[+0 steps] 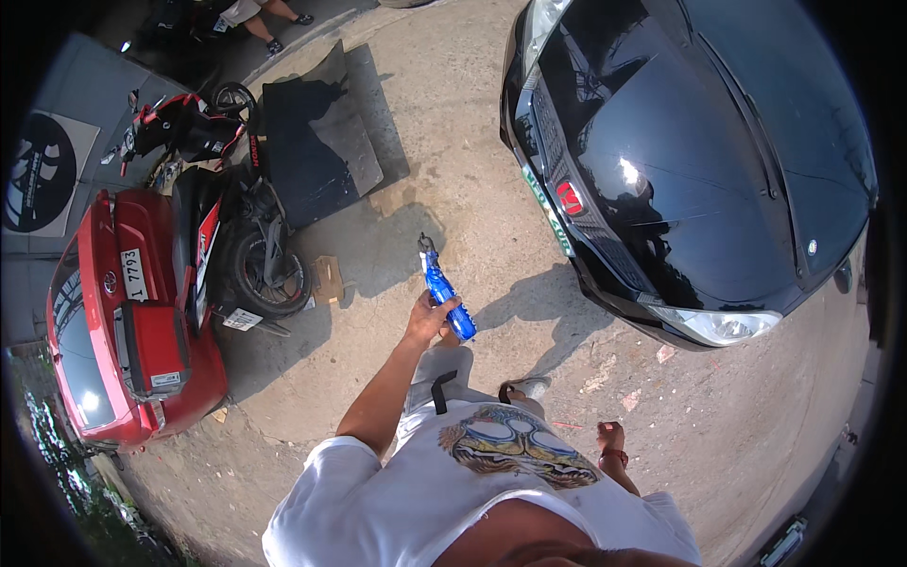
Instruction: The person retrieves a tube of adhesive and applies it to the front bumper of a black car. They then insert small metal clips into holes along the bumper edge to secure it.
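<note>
Blue bottle [444,293] is sitting clenched in the left hand [430,319], its long axis pointing toward eleven o'clock, nozzle away; the right hand [610,438] is hanging loosely curled, holding nothing, nearer the black car [699,161].

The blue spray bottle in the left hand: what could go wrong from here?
1. The left hand grips the blue spray bottle only at its lower end, so it might slip onto the concrete.
2. Its nozzle points ahead, so spray could drift onto the black car or the motorcycle.
</note>
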The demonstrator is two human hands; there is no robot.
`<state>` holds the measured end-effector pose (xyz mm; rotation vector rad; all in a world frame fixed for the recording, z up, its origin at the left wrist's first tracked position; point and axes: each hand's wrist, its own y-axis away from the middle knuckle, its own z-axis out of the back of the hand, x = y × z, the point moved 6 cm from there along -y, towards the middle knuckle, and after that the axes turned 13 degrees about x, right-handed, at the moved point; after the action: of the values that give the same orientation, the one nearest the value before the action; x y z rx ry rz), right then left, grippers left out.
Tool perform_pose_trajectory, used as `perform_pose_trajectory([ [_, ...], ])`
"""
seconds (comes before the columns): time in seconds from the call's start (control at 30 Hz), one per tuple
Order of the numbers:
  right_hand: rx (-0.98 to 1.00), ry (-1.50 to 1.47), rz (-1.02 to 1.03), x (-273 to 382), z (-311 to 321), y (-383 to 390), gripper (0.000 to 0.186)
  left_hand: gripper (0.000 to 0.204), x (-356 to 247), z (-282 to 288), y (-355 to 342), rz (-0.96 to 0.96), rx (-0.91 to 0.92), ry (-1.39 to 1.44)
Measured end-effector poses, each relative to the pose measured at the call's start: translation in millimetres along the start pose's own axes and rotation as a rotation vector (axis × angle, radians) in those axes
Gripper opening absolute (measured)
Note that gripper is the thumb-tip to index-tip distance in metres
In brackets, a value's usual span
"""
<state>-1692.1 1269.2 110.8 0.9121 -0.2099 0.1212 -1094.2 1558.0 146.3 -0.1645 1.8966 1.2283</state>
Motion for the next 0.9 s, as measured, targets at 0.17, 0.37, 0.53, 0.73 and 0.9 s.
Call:
perform_pose_trajectory([
  [0.17, 0.245, 0.209, 0.022, 138, -26, 11, 0.033, 0.057, -142, 135, 16, -0.206, -0.338, -0.4],
  [0.37, 0.304, 0.184, 0.133, 240, -46, -77, 0.037, 0.058, -308, 219, -10, -0.22, -0.66, -0.796],
  [0.53, 0.391, 0.267, 0.164, 320, -13, -198, 0.042, 0.051, -367, 258, -106, -0.303, -0.776, -0.728],
  [0.73, 0.504, 0.624, 0.326, 734, 35, -297, 0.035, 0.047, -480, 282, -192, -0.168, -0.761, -0.608],
  [0.9, 0.23, 0.319, 0.786, 1129, 109, -355, 0.027, 0.045, -587, 327, -264, -0.163, -0.812, -0.614],
])
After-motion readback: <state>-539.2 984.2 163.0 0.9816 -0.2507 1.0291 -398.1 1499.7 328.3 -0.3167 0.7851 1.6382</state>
